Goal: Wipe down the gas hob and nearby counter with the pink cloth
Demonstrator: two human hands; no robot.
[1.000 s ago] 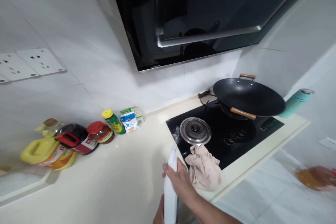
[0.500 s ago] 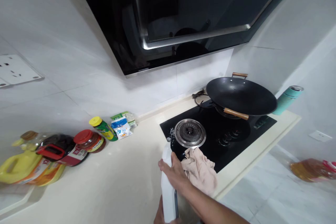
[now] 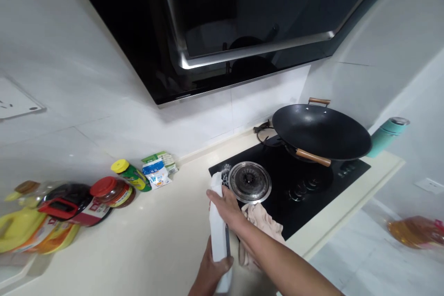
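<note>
A long white spray bottle is held over the counter in both hands, its head pointing at the left edge of the black gas stove. My right hand is closed round its upper part; its trigger is hidden. Lower down, my left hand grips the bottle's body. White foam lies on the glass beside the left burner. A crumpled pink cloth rests at the stove's front edge, partly behind my right forearm.
A black wok with wooden handles sits on the right burner, with a turquoise flask beyond it. A red-lidded jar, a yellow-capped container, packets and bottles line the wall. The range hood hangs above.
The spray bottle and both hands have shifted up and slightly left in view, and more of my left hand shows. More foam is visible beside the left burner. The camera view has shifted slightly.
</note>
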